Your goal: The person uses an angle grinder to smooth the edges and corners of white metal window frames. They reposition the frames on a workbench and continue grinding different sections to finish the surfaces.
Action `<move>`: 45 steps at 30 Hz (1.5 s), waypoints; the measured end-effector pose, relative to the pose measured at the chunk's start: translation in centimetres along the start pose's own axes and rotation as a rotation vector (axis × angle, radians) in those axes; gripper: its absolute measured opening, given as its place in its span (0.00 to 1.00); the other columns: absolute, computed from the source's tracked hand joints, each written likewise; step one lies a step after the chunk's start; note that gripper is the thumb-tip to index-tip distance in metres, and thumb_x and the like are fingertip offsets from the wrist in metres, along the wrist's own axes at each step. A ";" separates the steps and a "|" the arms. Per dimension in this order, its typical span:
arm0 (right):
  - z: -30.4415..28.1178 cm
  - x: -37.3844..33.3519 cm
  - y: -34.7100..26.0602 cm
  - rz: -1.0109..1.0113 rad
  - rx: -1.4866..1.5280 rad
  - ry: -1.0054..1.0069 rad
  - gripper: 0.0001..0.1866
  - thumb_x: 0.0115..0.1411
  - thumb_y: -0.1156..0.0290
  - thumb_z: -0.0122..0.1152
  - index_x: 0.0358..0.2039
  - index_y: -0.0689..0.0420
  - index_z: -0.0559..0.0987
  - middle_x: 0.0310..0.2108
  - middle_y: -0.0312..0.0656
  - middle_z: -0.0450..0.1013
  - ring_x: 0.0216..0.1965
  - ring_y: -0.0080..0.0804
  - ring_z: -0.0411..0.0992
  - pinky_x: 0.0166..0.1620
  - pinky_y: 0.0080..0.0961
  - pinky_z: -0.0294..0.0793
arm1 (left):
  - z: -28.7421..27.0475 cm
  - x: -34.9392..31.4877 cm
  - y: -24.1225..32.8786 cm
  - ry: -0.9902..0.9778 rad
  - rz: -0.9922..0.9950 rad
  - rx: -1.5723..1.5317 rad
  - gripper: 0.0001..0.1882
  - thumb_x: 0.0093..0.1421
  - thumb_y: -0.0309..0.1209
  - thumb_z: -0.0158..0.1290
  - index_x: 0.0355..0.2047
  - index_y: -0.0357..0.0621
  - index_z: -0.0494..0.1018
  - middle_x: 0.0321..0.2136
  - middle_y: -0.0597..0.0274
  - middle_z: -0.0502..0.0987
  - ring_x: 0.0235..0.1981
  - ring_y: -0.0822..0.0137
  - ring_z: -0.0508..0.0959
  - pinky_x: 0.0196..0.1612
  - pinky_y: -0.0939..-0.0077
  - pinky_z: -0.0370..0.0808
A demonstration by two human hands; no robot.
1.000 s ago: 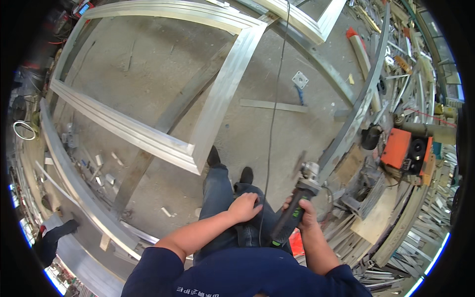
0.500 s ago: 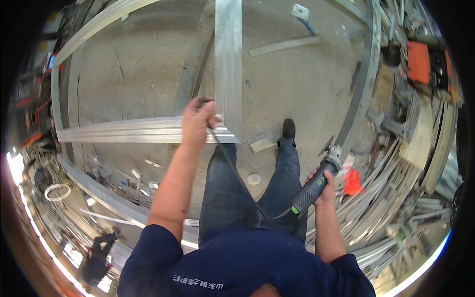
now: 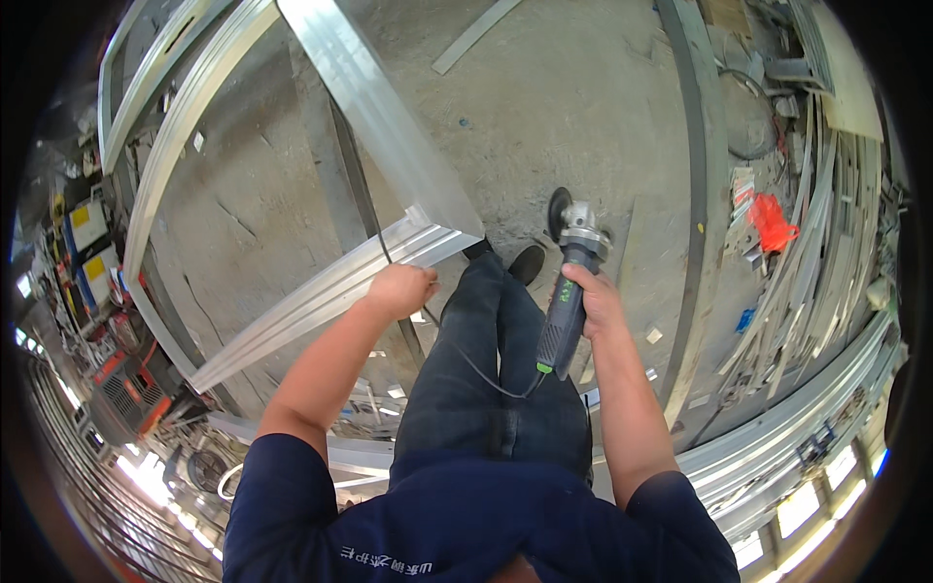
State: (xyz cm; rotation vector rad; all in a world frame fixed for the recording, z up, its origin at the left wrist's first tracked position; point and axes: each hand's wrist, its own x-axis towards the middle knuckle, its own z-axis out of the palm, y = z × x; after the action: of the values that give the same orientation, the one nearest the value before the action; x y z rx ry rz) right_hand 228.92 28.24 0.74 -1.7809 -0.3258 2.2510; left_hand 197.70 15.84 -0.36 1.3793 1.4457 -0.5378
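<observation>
My right hand (image 3: 600, 303) is wrapped round the body of a dark angle grinder (image 3: 562, 325). The grinder's head and disc point away from me, above the floor. A thin black power cord (image 3: 483, 377) loops from the grinder's near end, across my thighs, to my left hand (image 3: 400, 291). That hand is closed on the cord, which also runs up from it over the metal frame. Just beyond the left hand is a corner of the silvery metal frame (image 3: 316, 294), made of grooved profiles. My left hand is close to its near bar; contact cannot be made out.
A long metal beam (image 3: 702, 219) lies on the right, with a red plastic bag (image 3: 773, 222) and stacked metal strips (image 3: 812, 233) beyond it. On the left stands a red-and-black machine (image 3: 133, 394). Small offcuts are scattered over the concrete floor (image 3: 554, 107).
My view has turned to the right, so the frame now slants across the left side. The grinder has swung inward and upright in my right hand. My left hand has come nearer me.
</observation>
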 end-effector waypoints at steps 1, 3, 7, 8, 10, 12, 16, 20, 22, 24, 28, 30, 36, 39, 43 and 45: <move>-0.2 0.6 0.4 0.013 -0.015 -0.009 0.15 0.56 0.65 0.72 0.36 0.62 0.78 0.27 0.44 0.76 0.26 0.34 0.77 0.30 0.32 0.78 | -0.6 0.5 1.5 -0.149 -0.039 0.014 0.22 0.68 0.47 0.50 0.55 0.47 0.74 0.42 0.49 0.82 0.47 0.48 0.80 0.52 0.56 0.75; -0.6 2.0 1.2 0.035 -0.036 -0.020 0.14 0.55 0.65 0.73 0.34 0.61 0.79 0.26 0.43 0.76 0.26 0.33 0.77 0.30 0.31 0.77 | -0.3 1.2 3.5 -0.172 0.020 -0.099 0.28 0.69 0.55 0.46 0.55 0.46 0.74 0.41 0.48 0.82 0.46 0.46 0.80 0.51 0.55 0.75; -0.1 4.8 2.8 0.047 -0.126 -0.045 0.15 0.53 0.63 0.73 0.30 0.62 0.81 0.26 0.41 0.76 0.26 0.29 0.75 0.28 0.29 0.73 | 3.2 2.9 6.3 -0.146 0.235 -0.348 0.36 0.69 0.60 0.44 0.61 0.41 0.69 0.40 0.44 0.82 0.43 0.49 0.82 0.48 0.60 0.76; 0.0 5.6 3.2 0.050 -0.147 -0.047 0.16 0.53 0.62 0.74 0.30 0.62 0.81 0.26 0.41 0.76 0.26 0.29 0.74 0.28 0.29 0.73 | 3.5 3.4 7.6 -0.219 0.188 -0.490 0.35 0.70 0.56 0.47 0.63 0.39 0.66 0.38 0.47 0.81 0.39 0.60 0.81 0.45 0.66 0.76; 0.3 6.9 3.6 0.094 -0.164 -0.048 0.17 0.51 0.63 0.74 0.31 0.65 0.80 0.26 0.42 0.75 0.26 0.31 0.75 0.29 0.32 0.74 | 5.7 5.4 8.6 -0.232 0.177 -0.656 0.34 0.70 0.52 0.50 0.65 0.39 0.62 0.41 0.54 0.80 0.39 0.68 0.79 0.43 0.68 0.76; 0.6 8.2 3.6 0.116 -0.233 -0.030 0.16 0.52 0.66 0.74 0.32 0.65 0.79 0.25 0.44 0.75 0.25 0.34 0.77 0.28 0.32 0.78 | 6.2 6.8 9.9 -0.339 0.076 -1.012 0.33 0.69 0.49 0.54 0.65 0.40 0.62 0.45 0.58 0.79 0.42 0.67 0.80 0.46 0.66 0.77; 1.0 9.9 4.2 0.178 -0.264 -0.101 0.20 0.50 0.62 0.75 0.29 0.68 0.80 0.27 0.49 0.77 0.26 0.33 0.77 0.27 0.32 0.75 | 7.4 10.2 10.3 -0.275 -0.021 -1.598 0.31 0.65 0.42 0.61 0.62 0.42 0.63 0.50 0.62 0.76 0.48 0.65 0.80 0.52 0.61 0.78; 1.1 11.7 4.7 0.144 -0.414 -0.099 0.19 0.48 0.63 0.74 0.31 0.68 0.83 0.27 0.47 0.79 0.28 0.34 0.78 0.33 0.33 0.76 | 3.4 10.6 12.1 -0.390 -0.228 -1.606 0.25 0.62 0.34 0.65 0.55 0.46 0.67 0.49 0.62 0.78 0.50 0.63 0.80 0.55 0.58 0.78; 1.1 12.5 4.6 0.136 -0.501 -0.122 0.20 0.45 0.62 0.74 0.32 0.67 0.84 0.29 0.46 0.80 0.29 0.35 0.78 0.36 0.32 0.76 | 2.3 10.9 12.2 -0.434 -0.260 -1.573 0.24 0.60 0.32 0.66 0.54 0.47 0.69 0.46 0.63 0.80 0.45 0.64 0.82 0.46 0.64 0.81; 1.2 13.0 4.9 0.121 -0.550 -0.128 0.22 0.44 0.61 0.74 0.32 0.68 0.84 0.29 0.47 0.80 0.29 0.35 0.78 0.37 0.32 0.76 | 1.5 11.4 12.1 -0.500 -0.284 -1.538 0.22 0.60 0.31 0.66 0.53 0.47 0.70 0.44 0.64 0.81 0.43 0.65 0.83 0.40 0.67 0.81; 1.1 12.5 4.9 0.091 -0.622 -0.120 0.27 0.41 0.57 0.73 0.34 0.68 0.83 0.31 0.50 0.80 0.32 0.39 0.78 0.39 0.34 0.76 | 1.6 10.7 12.8 -0.416 -0.277 -1.543 0.21 0.59 0.29 0.67 0.50 0.47 0.72 0.41 0.65 0.82 0.40 0.66 0.84 0.34 0.72 0.81; 0.8 12.3 5.4 0.034 -0.615 -0.141 0.26 0.40 0.57 0.73 0.33 0.68 0.83 0.30 0.50 0.80 0.33 0.40 0.78 0.40 0.33 0.76 | 1.9 10.2 13.4 -0.355 -0.305 -1.537 0.21 0.58 0.29 0.68 0.49 0.46 0.72 0.41 0.64 0.82 0.40 0.67 0.84 0.35 0.73 0.81; 1.4 11.0 4.6 -0.003 -0.614 -0.164 0.23 0.40 0.58 0.72 0.31 0.66 0.83 0.27 0.51 0.79 0.32 0.41 0.78 0.40 0.33 0.74 | 2.2 10.3 12.9 -0.351 -0.293 -1.514 0.24 0.58 0.27 0.68 0.52 0.46 0.70 0.45 0.63 0.80 0.43 0.65 0.83 0.41 0.67 0.82; 2.1 10.0 3.4 0.069 -0.701 -0.090 0.24 0.40 0.57 0.70 0.31 0.66 0.83 0.28 0.53 0.79 0.32 0.44 0.78 0.40 0.33 0.74 | 2.9 10.2 12.2 -0.410 -0.276 -1.531 0.26 0.58 0.27 0.68 0.54 0.45 0.69 0.46 0.62 0.79 0.45 0.64 0.82 0.43 0.67 0.81; 1.8 10.1 4.4 -0.025 -0.735 -0.092 0.23 0.41 0.57 0.71 0.31 0.65 0.83 0.28 0.54 0.80 0.33 0.48 0.79 0.44 0.34 0.74 | 1.7 9.2 13.3 -0.375 -0.308 -1.452 0.27 0.58 0.27 0.68 0.54 0.45 0.68 0.47 0.62 0.79 0.46 0.64 0.82 0.45 0.68 0.81; 1.6 9.9 4.5 -0.055 -0.669 -0.109 0.24 0.42 0.57 0.71 0.31 0.66 0.83 0.28 0.55 0.80 0.33 0.49 0.79 0.44 0.35 0.75 | 2.3 9.8 12.7 -0.384 -0.301 -1.457 0.28 0.58 0.28 0.68 0.55 0.46 0.68 0.47 0.62 0.79 0.47 0.64 0.81 0.45 0.66 0.81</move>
State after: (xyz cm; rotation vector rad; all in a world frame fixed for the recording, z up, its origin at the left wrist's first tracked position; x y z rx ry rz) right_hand 224.97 27.25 -9.41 -1.8833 -1.2550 2.3680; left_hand 211.92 21.45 -5.78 -0.0958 1.2110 0.1402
